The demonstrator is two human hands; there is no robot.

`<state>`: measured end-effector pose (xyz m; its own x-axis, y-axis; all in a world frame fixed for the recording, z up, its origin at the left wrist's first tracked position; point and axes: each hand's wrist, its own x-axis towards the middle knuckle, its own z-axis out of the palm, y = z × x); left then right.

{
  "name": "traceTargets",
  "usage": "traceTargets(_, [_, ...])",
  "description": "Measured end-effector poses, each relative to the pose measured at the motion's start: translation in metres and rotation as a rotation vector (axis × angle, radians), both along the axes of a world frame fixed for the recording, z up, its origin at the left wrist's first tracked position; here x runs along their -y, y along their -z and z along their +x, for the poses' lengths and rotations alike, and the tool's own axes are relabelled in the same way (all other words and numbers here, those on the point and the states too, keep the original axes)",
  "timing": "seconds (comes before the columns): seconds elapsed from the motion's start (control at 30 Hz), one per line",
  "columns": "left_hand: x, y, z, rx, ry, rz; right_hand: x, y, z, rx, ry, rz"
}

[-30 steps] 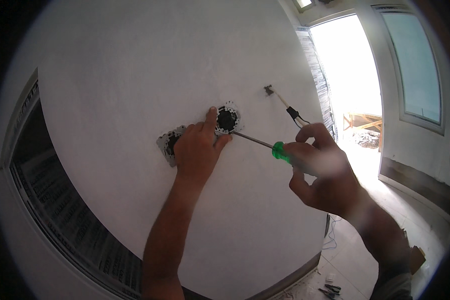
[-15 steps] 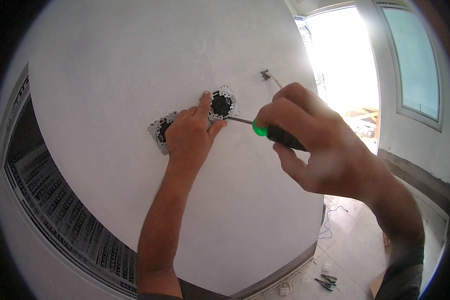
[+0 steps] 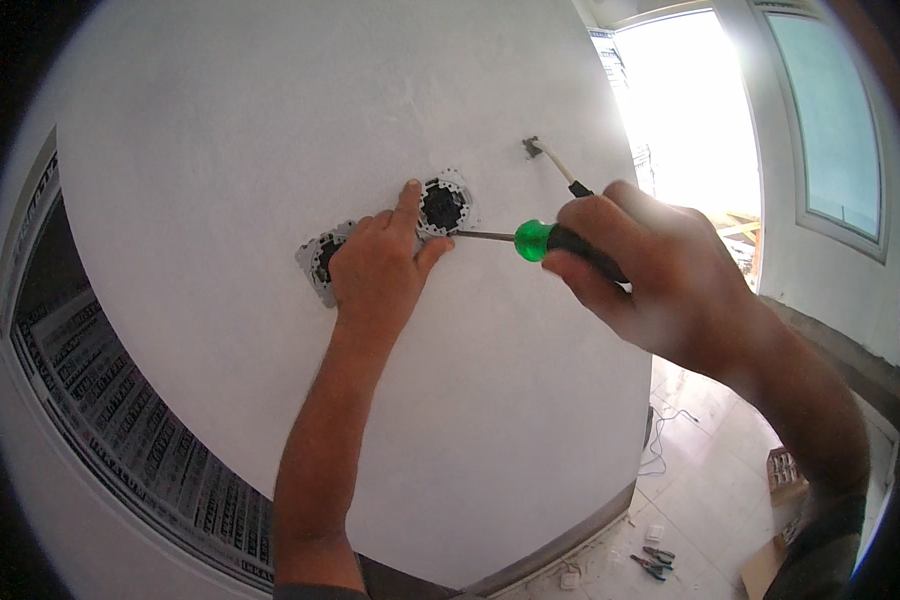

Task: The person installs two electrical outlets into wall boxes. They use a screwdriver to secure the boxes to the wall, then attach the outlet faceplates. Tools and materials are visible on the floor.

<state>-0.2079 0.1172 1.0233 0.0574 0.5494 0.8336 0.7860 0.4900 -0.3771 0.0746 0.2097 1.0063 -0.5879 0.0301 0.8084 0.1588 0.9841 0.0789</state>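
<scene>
A pale wall (image 3: 530, 400) stretches before me, a dark panel (image 3: 140, 410) bearing printed strips to its left; on the right a tall doorway (image 3: 695, 140) glares white beside a bluish window (image 3: 832, 130), and glossy pale tiles (image 3: 705, 475) cover the floor

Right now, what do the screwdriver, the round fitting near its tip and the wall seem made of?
Screwdriver: glossy green handle end suggests plastic; thin, straight grey shaft looks like metal.
Fitting: dull, moulded-looking black centre, probably plastic; its pale notched ring could be plastic or metal.
Wall: smooth, pale, matte; perhaps painted plaster.
</scene>
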Motion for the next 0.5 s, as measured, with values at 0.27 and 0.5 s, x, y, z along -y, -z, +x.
traceTargets(0.27, [0.001,-0.002,0.006,0.045,0.020,-0.002,-0.012,-0.006,0.000,-0.065,-0.163,0.362])
traceTargets(0.5, [0.001,-0.002,0.008,0.078,0.038,0.008,0.017,-0.025,0.005,0.105,0.065,-0.291])
